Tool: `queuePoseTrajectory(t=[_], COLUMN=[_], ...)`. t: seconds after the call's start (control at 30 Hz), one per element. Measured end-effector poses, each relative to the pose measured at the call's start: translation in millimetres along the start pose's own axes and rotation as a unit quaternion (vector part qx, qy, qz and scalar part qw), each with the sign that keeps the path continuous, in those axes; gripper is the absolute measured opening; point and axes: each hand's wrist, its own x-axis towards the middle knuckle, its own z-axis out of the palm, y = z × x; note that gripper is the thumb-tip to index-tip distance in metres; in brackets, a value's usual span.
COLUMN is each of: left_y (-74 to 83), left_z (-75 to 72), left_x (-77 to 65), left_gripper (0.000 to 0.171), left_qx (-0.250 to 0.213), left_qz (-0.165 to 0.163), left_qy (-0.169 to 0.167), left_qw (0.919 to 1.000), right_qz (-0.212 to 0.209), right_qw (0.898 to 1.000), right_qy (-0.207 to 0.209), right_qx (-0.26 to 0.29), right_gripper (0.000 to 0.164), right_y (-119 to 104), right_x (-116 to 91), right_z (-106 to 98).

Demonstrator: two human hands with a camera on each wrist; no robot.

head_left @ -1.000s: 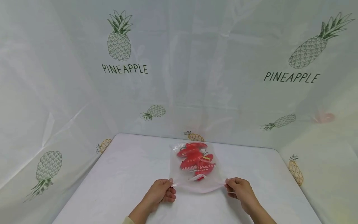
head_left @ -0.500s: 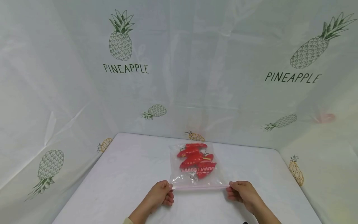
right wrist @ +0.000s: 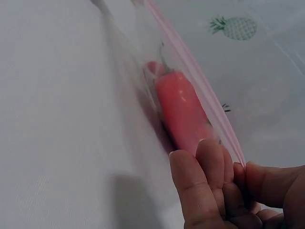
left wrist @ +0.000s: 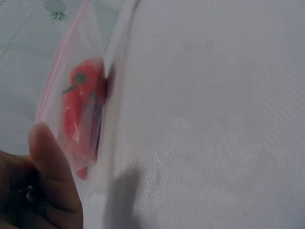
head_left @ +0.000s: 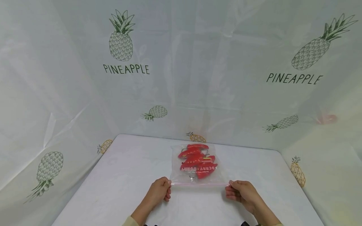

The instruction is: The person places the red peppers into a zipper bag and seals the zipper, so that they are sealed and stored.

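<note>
A clear zip bag (head_left: 181,180) with a pink closure strip and white lettering lies toward the back of the table, its strip side facing me. Inside it are several red chili peppers (head_left: 207,172), with green stems showing in the left wrist view. My left hand (head_left: 158,191) pinches the strip's left corner, and in its wrist view the thumb (left wrist: 50,162) stands beside the bag. The strip's right corner is pinched by my right hand (head_left: 244,193), between thumb and index finger, the other fingers beneath. Between the two hands the strip runs straight and taut.
A white-covered table (head_left: 113,175) carries the bag. Pale sheeting (head_left: 198,78) printed with pineapples encloses its back and both sides. A blurred red shape (head_left: 327,119) shows on the right sheet.
The bag's mouth, sagging and curved a second ago, is now pulled straight and the plastic lies flatter. Both hands have shifted slightly forward since half a second ago.
</note>
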Motion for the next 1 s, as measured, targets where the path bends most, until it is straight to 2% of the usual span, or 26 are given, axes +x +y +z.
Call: queuePoseTrajectory(t=[0.23, 0.4, 0.53, 0.63, 0.77, 1.0], left_y=[-3.3, -5.7, -6.2, -5.6, -4.1, -3.0], left_z=[-5.0, -5.9, -7.5, -8.3, -8.4, -5.8], left_x=[-0.2, 0.4, 0.4, 0.2, -0.4, -1.4], left_gripper=[0.035, 0.034, 0.035, 0.035, 0.036, 0.036], left_qx=[-0.044, -0.077, -0.095, -0.106, -0.117, -0.122], left_qz=[-0.011, -0.017, -0.018, -0.019, -0.020, -0.023], left_qy=[-0.026, -0.029, -0.033, -0.032, -0.029, -0.027], left_qw=[0.9986, 0.9965, 0.9948, 0.9937, 0.9925, 0.9919], right_qz=[0.013, 0.015, 0.026, 0.037, 0.055, 0.064], right_qw=[0.999, 0.999, 0.997, 0.991, 0.976, 0.954], right_qy=[-0.025, -0.005, 0.008, 0.002, -0.021, -0.088], right_qx=[0.033, 0.041, 0.076, 0.131, 0.211, 0.278], right_gripper=[0.027, 0.031, 0.037, 0.039, 0.043, 0.052], right_y=[4, 10, 18, 24, 33, 41], right_x=[-2, 1, 2, 3, 3, 8], right_z=[-4, -1, 8, 23, 56, 120])
